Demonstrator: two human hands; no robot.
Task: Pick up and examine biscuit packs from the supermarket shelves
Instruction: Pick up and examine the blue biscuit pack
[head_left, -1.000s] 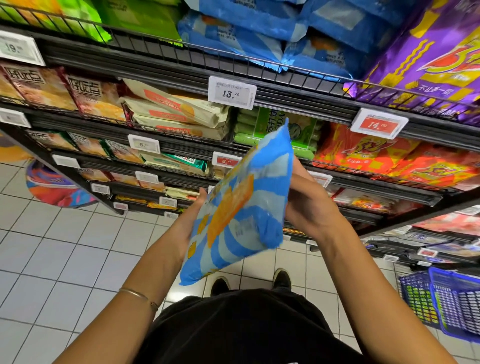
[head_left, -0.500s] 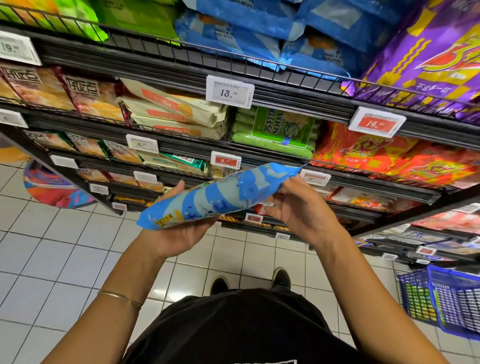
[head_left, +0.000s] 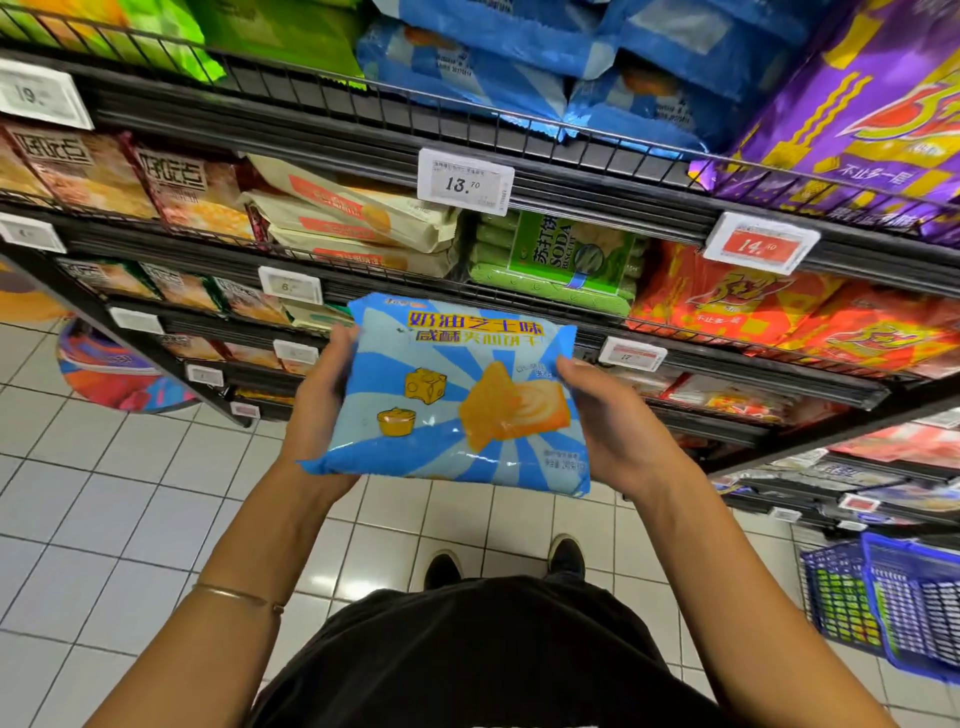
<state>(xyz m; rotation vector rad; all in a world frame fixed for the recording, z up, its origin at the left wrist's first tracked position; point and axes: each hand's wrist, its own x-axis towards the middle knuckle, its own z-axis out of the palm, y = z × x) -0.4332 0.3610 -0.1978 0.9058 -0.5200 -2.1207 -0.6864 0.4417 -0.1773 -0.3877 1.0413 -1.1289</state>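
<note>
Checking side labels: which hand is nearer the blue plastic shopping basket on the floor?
Right. The right hand grips the right edge of the blue striped biscuit pack, up and left of the blue plastic basket; the left hand grips its opposite edge, farther away.

Black top (head_left: 483, 660), dark shoes (head_left: 441, 569) (one thin bracelet (head_left: 234, 595))

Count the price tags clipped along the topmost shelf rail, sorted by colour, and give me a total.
White: 2, the 19 tag at the left and the 13.70 tag in the middle
Red: 1, the 14 tag at the right
Total: 3
</note>
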